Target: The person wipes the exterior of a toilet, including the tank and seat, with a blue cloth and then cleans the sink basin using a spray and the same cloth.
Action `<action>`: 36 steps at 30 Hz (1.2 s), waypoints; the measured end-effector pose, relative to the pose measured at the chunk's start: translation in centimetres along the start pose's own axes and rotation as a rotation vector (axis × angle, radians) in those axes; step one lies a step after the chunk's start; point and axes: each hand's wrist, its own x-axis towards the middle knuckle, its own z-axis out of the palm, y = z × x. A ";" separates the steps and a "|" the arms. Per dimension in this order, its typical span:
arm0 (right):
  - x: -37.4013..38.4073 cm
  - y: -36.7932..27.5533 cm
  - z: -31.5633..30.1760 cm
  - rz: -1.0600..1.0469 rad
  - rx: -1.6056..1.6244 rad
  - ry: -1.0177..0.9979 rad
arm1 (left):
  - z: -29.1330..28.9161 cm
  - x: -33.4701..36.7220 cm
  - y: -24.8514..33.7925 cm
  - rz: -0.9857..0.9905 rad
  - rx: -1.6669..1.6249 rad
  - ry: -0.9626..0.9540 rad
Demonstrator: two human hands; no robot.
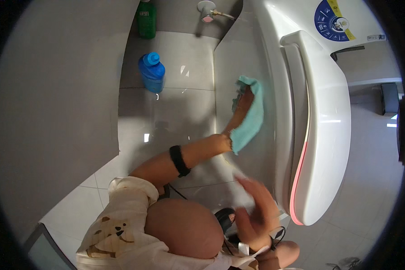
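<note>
Glossy floor tiles (177,108) carry a blue bottle (153,76), upright, leaving elbow room; left hand (243,106) holds a teal cloth (254,119) — draped for broad contact; blurred right hand (260,211) looks empty, loosely spread.

No wording you can really make out, just a blue-and-yellow sticker (325,21) and a small label (376,38) on the white fixture (330,126), far right, plus a pale label (144,13) on that green bottle (147,28), far left.

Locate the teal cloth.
Head view, just right of centre: the teal cloth covers part of the left hand, to the left of the white toilet lid.
</note>
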 end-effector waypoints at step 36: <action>-5.9 2.3 -16.0 0.120 -1.153 0.366 | -0.9 20.2 -12.2 -0.265 -0.963 0.777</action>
